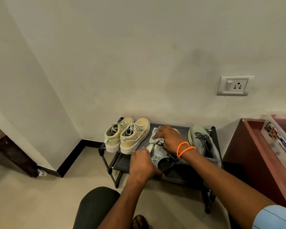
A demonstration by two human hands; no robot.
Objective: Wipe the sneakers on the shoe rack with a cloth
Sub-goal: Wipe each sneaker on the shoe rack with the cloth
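A low black shoe rack (pixel 117 161) stands against the wall. On its top shelf, a pair of beige sneakers (pixel 130 134) sits at the left and a grey sneaker (pixel 203 142) at the right. Between them lies a second grey sneaker (pixel 160 156). My left hand (pixel 143 166) grips its heel end. My right hand (pixel 168 138), with orange bands on the wrist, presses a crumpled pale cloth (pixel 156 140) onto its toe end. Most of this sneaker is hidden under my hands.
A dark red cabinet (pixel 248 154) stands right of the rack with a clear plastic box (pixel 281 139) on top. A wall socket (pixel 234 85) is above the rack. My knee (pixel 96 207) is in front, on beige floor tiles. A dark door edge (pixel 13 152) is far left.
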